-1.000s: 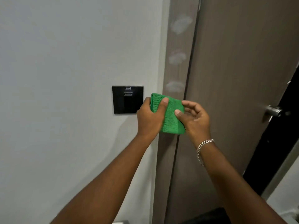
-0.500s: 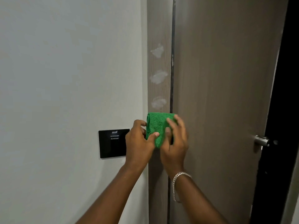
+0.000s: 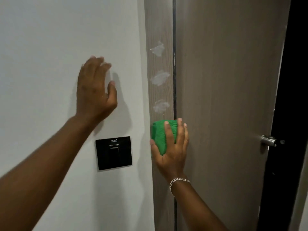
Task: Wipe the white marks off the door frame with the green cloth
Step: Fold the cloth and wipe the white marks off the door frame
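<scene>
The folded green cloth [image 3: 160, 135] lies pressed flat against the grey-brown door frame [image 3: 158, 22] under my right hand [image 3: 171, 147], whose fingers spread over it. Three white marks sit on the frame above the cloth: the top mark [image 3: 157, 49], the middle mark [image 3: 160, 78] and the lowest mark [image 3: 160, 106], which is just above the cloth's upper edge. My left hand [image 3: 95, 88] is off the cloth, fingers apart, flat near the white wall to the left of the frame.
A black square wall panel [image 3: 114, 153] is on the white wall [image 3: 50, 47] below my left hand. The brown door [image 3: 225, 80] fills the right, with a metal handle [image 3: 268, 140] at its edge beside a dark gap.
My left hand let go of the cloth and moved up and left to the wall. My right hand now holds the cloth alone against the frame. The view came closer.
</scene>
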A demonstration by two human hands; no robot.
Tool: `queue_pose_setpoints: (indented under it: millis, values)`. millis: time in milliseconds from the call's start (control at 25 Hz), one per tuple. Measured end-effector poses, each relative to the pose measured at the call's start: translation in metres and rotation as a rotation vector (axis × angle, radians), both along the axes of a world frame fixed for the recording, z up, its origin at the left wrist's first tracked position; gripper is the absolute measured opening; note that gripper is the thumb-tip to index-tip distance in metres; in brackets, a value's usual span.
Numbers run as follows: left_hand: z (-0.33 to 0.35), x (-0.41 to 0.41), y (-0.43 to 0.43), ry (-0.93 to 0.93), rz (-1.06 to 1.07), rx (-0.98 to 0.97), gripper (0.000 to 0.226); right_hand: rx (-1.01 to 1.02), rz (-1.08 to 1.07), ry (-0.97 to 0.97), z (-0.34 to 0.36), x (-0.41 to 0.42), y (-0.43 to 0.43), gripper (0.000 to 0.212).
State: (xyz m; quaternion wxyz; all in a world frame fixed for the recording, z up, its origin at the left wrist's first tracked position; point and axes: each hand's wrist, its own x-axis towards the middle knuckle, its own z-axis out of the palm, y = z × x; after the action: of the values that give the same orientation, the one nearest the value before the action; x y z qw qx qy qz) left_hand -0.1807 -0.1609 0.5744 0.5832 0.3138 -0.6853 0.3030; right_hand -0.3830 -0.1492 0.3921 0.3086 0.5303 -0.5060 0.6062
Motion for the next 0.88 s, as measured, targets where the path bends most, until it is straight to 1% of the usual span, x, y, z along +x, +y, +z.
queue_pose_setpoints:
  millis: [80,120,160,200,280,320,360,400,480,520,560,640,720,760,800,880]
  values:
    - [0.004,0.008,-0.019,-0.169,0.254,0.100,0.069,-0.027,0.057,-0.216,0.018,0.007,-0.006,0.067]
    - [0.002,0.010,-0.026,-0.210,0.344,0.093,0.074,-0.039,0.060,-0.254,0.032,0.012,-0.009,0.066]
    - [0.001,0.011,-0.032,-0.222,0.387,0.061,0.077,-0.059,0.046,-0.210,0.043,0.014,-0.013,0.066]
    - [0.000,0.011,-0.036,-0.217,0.402,0.031,0.078,-0.084,0.013,-0.103,0.049,0.013,-0.017,0.066]
    - [0.001,0.011,-0.038,-0.217,0.409,0.002,0.079,-0.130,-0.043,0.162,0.037,0.000,-0.019,0.066]
    - [0.001,0.011,-0.039,-0.215,0.414,-0.006,0.079,-0.131,-0.035,0.256,0.027,-0.009,-0.015,0.065]
    - [0.001,0.011,-0.040,-0.214,0.421,-0.012,0.080,-0.126,-0.012,0.283,0.020,-0.016,-0.012,0.064]
    - [0.001,0.010,-0.040,-0.216,0.430,-0.018,0.080,-0.126,0.010,0.245,0.019,-0.019,-0.012,0.062]
    - [0.000,0.008,-0.039,-0.224,0.442,-0.020,0.081,-0.129,0.025,0.089,0.037,-0.012,-0.015,0.061]
    - [0.000,0.008,-0.039,-0.225,0.447,-0.022,0.081,-0.132,0.016,0.046,0.052,-0.006,-0.016,0.061]
    - [0.000,0.008,-0.039,-0.225,0.449,-0.026,0.081,-0.136,0.006,0.052,0.065,-0.002,-0.017,0.061]
    - [0.002,0.009,-0.039,-0.222,0.446,-0.035,0.081,-0.129,-0.024,0.187,0.069,-0.007,-0.017,0.064]
    - [0.002,0.008,-0.038,-0.221,0.438,-0.034,0.082,-0.080,-0.010,0.358,0.045,-0.022,-0.010,0.066]
    - [0.001,0.008,-0.037,-0.219,0.442,-0.031,0.082,-0.050,0.014,0.391,0.031,-0.028,-0.005,0.066]
    - [0.001,0.006,-0.037,-0.208,0.448,-0.029,0.082,-0.033,0.044,0.363,0.023,-0.033,-0.002,0.066]
    - [0.005,0.001,-0.035,-0.161,0.454,-0.020,0.083,-0.029,0.094,0.162,0.037,-0.025,-0.005,0.066]
